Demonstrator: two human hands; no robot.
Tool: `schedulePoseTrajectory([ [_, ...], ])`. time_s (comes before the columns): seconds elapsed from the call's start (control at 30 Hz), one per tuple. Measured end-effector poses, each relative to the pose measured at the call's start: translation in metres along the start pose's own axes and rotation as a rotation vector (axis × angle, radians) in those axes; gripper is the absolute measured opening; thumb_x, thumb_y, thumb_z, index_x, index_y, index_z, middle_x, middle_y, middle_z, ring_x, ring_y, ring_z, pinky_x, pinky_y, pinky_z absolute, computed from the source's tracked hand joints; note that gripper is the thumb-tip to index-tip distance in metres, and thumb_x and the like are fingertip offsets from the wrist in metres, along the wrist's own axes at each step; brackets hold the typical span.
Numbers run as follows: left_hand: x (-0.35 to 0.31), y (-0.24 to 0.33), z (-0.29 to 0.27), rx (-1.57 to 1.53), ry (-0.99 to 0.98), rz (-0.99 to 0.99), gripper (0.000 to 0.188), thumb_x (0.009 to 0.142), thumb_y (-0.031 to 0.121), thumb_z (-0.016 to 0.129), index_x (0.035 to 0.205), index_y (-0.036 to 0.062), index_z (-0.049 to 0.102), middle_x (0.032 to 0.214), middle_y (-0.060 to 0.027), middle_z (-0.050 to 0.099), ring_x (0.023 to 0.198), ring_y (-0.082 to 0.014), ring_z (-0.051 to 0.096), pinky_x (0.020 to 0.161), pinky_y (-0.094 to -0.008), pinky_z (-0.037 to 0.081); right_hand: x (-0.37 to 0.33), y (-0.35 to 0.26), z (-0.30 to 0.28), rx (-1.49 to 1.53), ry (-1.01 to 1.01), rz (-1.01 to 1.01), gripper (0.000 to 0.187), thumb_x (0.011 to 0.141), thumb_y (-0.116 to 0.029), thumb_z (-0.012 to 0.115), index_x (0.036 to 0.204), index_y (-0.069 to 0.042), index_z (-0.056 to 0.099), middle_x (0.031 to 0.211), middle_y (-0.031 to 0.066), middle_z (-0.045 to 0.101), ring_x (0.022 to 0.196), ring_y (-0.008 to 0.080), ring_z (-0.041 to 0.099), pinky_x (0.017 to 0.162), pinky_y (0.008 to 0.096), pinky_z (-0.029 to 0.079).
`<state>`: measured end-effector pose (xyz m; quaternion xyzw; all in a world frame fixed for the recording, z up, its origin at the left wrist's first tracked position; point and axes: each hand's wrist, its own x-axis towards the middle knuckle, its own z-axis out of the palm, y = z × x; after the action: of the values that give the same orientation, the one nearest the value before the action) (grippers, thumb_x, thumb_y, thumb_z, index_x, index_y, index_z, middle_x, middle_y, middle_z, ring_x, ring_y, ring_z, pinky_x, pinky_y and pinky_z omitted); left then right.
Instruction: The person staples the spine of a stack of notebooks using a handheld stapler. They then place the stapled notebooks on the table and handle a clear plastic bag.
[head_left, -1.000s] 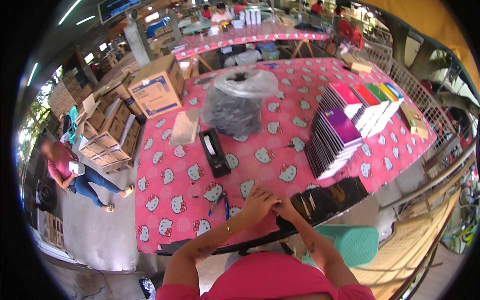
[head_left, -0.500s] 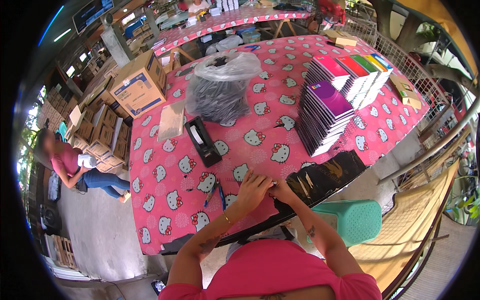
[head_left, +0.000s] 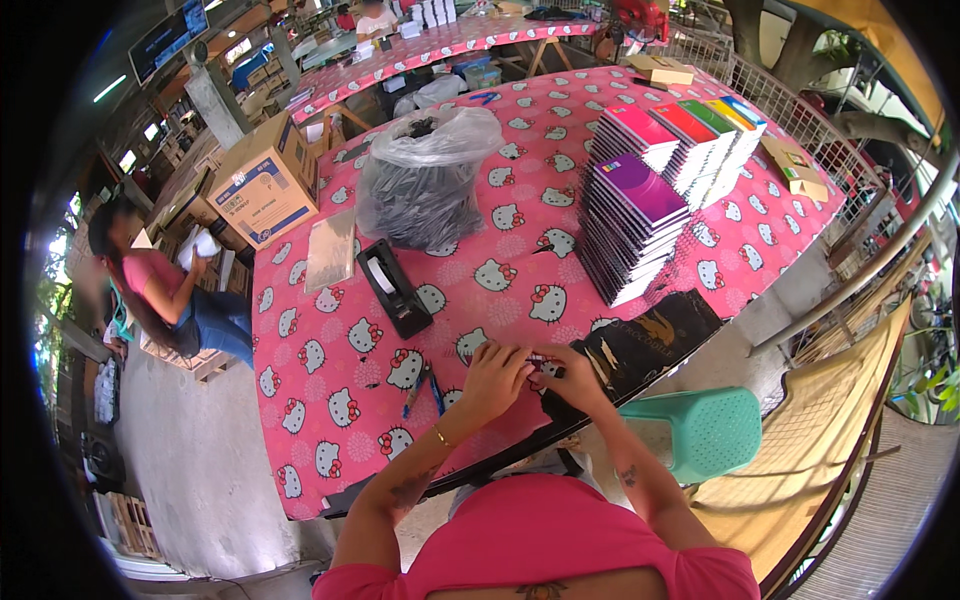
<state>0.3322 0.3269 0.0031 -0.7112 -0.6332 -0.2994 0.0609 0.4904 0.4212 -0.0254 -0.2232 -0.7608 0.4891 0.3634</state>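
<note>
On the left, a person (head_left: 165, 300) in a pink top and blue jeans has something white (head_left: 203, 246) in their hands. Next comes a big brown box (head_left: 265, 188), near the corner of a pink table (head_left: 300, 408) with cat faces all over it. A flat tan sheet (head_left: 330, 252) lies on the table, and a black tape holder (head_left: 394, 288) sits just beside it.

Pliers with blue handles (head_left: 437, 394) lie near the left hand. Behind them stands a see-through bag (head_left: 420, 185) full of dark stuff.

The left hand (head_left: 497, 380) has its fingers bent and close together. Its tips meet the right hand (head_left: 570, 376), which is narrow too. A small thing (head_left: 541, 367) is between their fingertips, over the table's front edge. I cannot tell what it is, or which hand holds it.

To the right are a torn black strip (head_left: 645, 345), a tall pile of purple notebooks (head_left: 638, 225), more bright notebooks (head_left: 700, 150), and a green stool (head_left: 718, 435).
</note>
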Motion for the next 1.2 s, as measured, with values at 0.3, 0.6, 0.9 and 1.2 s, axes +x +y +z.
schedulePoseTrajectory([
  [0.3,-0.002,-0.005,0.006,-0.117,0.031,-0.001,0.021,0.088,0.017,0.064,0.107,0.0079,0.062,0.099,-0.0087,0.064,0.094,-0.0307,0.059,0.092,-0.0455,0.043,0.015,0.012,-0.030,0.027,-0.203,0.231,0.016,0.088,-0.005,0.068,0.102,0.002,0.070,0.089,0.0089,0.071,0.080,0.0095,0.064,0.073,0.0252,0.053],
  [0.6,0.006,-0.016,0.005,-0.086,-0.064,0.048,0.020,0.084,0.020,0.067,0.100,0.0078,0.064,0.094,-0.0081,0.064,0.086,-0.0304,0.060,0.081,-0.0425,0.046,0.027,-0.005,-0.037,-0.040,-0.240,0.049,0.014,0.080,-0.007,0.070,0.089,0.002,0.065,0.077,0.0124,0.067,0.071,0.0199,0.066,0.068,0.0298,0.053],
  [0.9,0.149,0.062,-0.088,-0.183,0.170,0.187,0.024,0.080,0.005,0.064,0.103,0.0053,0.065,0.099,-0.0090,0.065,0.088,-0.0283,0.063,0.081,-0.0411,0.049,0.064,-0.138,-0.123,-0.170,0.301,-0.243,0.026,0.080,-0.011,0.072,0.101,0.000,0.063,0.099,0.0167,0.065,0.094,0.0306,0.063,0.085,0.0373,0.049],
  [1.2,0.284,0.045,-0.011,-0.366,0.164,0.437,0.024,0.079,-0.004,0.062,0.102,0.0037,0.064,0.115,-0.0103,0.066,0.117,-0.0265,0.060,0.111,-0.0470,0.035,0.147,-0.078,-0.269,0.111,0.097,0.174,0.066,0.100,-0.049,0.044,0.142,0.002,0.043,0.140,0.0178,0.050,0.130,0.0274,0.045,0.111,0.0361,0.029],
])
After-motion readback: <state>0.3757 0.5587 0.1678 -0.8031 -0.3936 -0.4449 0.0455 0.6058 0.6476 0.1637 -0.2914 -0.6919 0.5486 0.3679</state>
